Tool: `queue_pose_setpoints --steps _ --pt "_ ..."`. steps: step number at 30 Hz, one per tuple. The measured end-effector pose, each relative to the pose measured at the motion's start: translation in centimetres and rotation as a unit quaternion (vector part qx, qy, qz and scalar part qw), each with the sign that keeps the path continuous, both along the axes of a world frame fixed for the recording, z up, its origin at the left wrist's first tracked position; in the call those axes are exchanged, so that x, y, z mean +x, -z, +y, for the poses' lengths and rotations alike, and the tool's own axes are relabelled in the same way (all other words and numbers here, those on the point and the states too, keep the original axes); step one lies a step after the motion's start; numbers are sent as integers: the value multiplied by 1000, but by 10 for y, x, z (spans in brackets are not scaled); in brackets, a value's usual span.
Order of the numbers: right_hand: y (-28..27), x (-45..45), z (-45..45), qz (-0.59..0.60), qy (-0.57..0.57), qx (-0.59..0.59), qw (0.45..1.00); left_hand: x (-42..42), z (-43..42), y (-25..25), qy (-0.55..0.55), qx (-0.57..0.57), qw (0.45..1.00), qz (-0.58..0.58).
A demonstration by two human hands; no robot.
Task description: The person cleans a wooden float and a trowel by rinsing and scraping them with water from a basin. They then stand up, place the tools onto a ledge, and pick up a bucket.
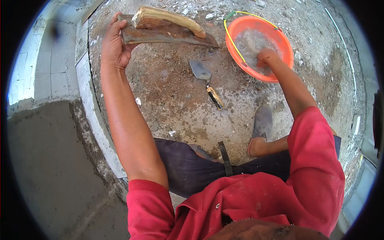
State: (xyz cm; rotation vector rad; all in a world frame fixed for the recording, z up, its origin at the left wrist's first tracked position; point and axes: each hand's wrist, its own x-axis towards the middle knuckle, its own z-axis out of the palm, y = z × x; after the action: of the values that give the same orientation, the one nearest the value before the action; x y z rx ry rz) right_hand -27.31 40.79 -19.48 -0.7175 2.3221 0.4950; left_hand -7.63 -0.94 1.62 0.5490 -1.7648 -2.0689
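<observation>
My left hand [115, 46] is closed on the near end of a plastering float [172, 38], a flat dirty board with a rough piece of branch [168, 19] as its handle. The float is held up at the upper left, tilted. My right hand [269, 58] reaches into an orange bucket [289, 54] of cloudy, rippling water [250, 42]. Its fingers are under the water and hidden, so what they hold, if anything, does not show. Between my arms a trowel [201, 70] with a wooden handle lies on the ground.
The bucket's yellow handle [232, 42] with a green grip leans over its left rim. Rubble and small stones lie on the rough ground [180, 108]. A pale board [94, 108] edges a grey cement surface [48, 160] at left. My shoe [263, 122] stands below the bucket.
</observation>
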Motion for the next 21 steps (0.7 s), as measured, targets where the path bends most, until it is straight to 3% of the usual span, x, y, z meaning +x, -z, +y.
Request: queue_pose_setpoints --steps 3,5,7,9,11,14,17,21 --pt "70 1 11 80 -14 -70 994 -8 -6 6 -65 -51 997 -4" --pt "44 5 4 28 -40 -108 993 -6 -4 5 -135 -81 987 10" --pt "81 -9 25 72 38 -221 972 -7 -8 9 -170 -100 980 -1" --pt "71 -4 40 -18 245 -416 875 -9 -14 19 -195 -50 980 -10" --pt "31 -4 30 -155 297 -539 773 -9 -10 21 -217 50 975 9" --pt "-31 5 5 -204 410 -635 622 -15 -19 40 -173 154 970 77" --pt "-93 -11 -14 -217 299 -656 658 -15 -6 25 -102 309 940 100" --pt "-196 7 -72 -205 126 -644 726 -22 -3 27 -67 315 936 139"
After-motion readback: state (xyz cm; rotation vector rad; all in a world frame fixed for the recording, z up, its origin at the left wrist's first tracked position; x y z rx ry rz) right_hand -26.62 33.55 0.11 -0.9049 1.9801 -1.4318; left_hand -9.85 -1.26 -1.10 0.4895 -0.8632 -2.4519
